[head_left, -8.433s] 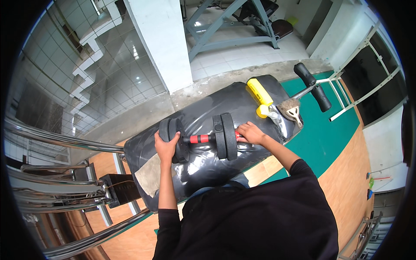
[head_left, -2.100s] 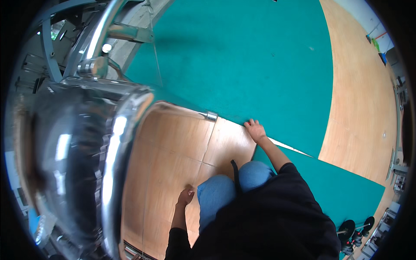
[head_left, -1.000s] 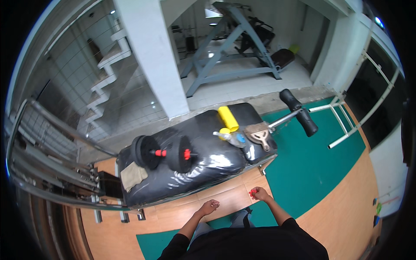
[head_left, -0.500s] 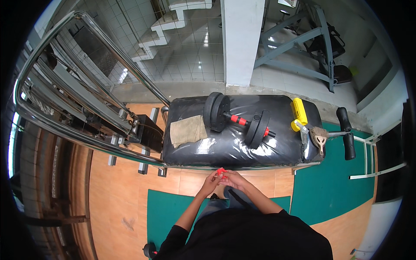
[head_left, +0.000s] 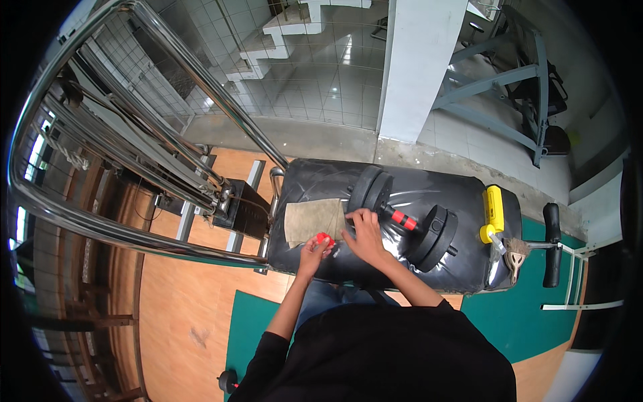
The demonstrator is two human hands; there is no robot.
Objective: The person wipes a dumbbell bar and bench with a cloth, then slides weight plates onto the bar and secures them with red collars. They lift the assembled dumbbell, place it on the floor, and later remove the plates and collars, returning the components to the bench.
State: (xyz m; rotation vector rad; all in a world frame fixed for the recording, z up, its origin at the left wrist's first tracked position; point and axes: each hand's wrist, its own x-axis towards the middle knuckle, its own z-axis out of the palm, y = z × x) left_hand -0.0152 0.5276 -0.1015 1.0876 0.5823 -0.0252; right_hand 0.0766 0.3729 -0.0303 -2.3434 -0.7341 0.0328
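My left hand pinches a small red dumbbell nut just over the near edge of a black padded bench. On the bench lies a dumbbell with black plates and a red-and-black grip. My right hand is open at the near side of the dumbbell's left plates, holding nothing, its fingertips close to the rim. Whether they touch it I cannot tell. Beneath and left of my fingers a folded beige cloth lies flat on the bench.
At the bench's right end lie a yellow bottle and a paintbrush, beside black padded rollers. A chrome-railed machine stands at left. Green mats cover parts of the floor; another weight sits at lower left.
My hands have come apart and moved forward over the bench. The red nut stays in my left hand, while my right has opened and reached the dumbbell's left plates. The view has shifted.
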